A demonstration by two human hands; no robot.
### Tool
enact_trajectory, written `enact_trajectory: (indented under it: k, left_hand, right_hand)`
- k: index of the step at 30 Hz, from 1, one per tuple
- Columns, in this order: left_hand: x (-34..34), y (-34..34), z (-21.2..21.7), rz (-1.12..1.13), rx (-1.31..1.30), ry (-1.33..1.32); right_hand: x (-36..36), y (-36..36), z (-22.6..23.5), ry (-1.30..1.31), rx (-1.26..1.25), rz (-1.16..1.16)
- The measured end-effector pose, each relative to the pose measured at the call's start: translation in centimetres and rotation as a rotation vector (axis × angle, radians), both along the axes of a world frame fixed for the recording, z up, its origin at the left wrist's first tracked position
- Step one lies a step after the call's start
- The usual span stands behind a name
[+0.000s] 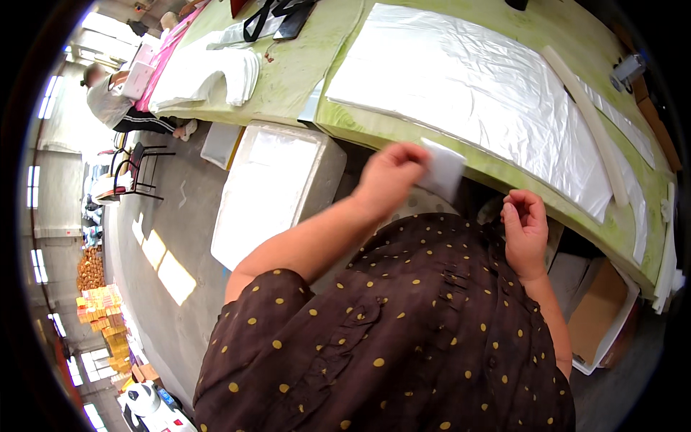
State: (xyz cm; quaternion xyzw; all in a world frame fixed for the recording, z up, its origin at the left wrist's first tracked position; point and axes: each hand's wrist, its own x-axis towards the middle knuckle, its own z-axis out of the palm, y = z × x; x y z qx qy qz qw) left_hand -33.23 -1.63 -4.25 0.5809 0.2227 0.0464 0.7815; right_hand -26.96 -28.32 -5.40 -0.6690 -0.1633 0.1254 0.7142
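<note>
Far left: another person [108, 97] sits bent over at the end of the long table, a black chair [137, 169] just behind them on the floor.
Floor stock: stacks of orange and yellow boxes [101, 306] stand well away, by the wall.
Table's left end: folded white cloth [205, 72] lies on the green table [302, 65], with black straps [277, 14] beyond it.
Below the table edge: a big white foam box [270, 191] sits on the floor, close beside the person's left arm.
Left hand: the left hand [389, 176] is raised at the table's edge, fingers pinched around a small white card [443, 173], which sticks out to the right of the fingers just under the edge.
Table middle: a broad sheet of clear plastic [475, 86] lies flat on the green top.
Right hand: the right hand [524, 230] is loosely curled just below the table edge; it holds nothing I can see.
Right end: a long white strip [586, 111] lies across the plastic, and an open cardboard box [601, 309] sits below.
</note>
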Motion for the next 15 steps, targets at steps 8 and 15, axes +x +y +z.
enact_trajectory:
  k: [8, 15]
  left_hand:
    - [-6.0, 24.3, 4.1, 0.358, 0.667, 0.283]
    - [-7.6, 22.7, -1.0, 0.092, 0.855, 0.535]
  right_hand:
    - [-0.2, -0.7, -0.9, 0.048, -0.031, 0.075]
    - [-0.1, -0.2, -0.9, 0.062, -0.069, 0.106]
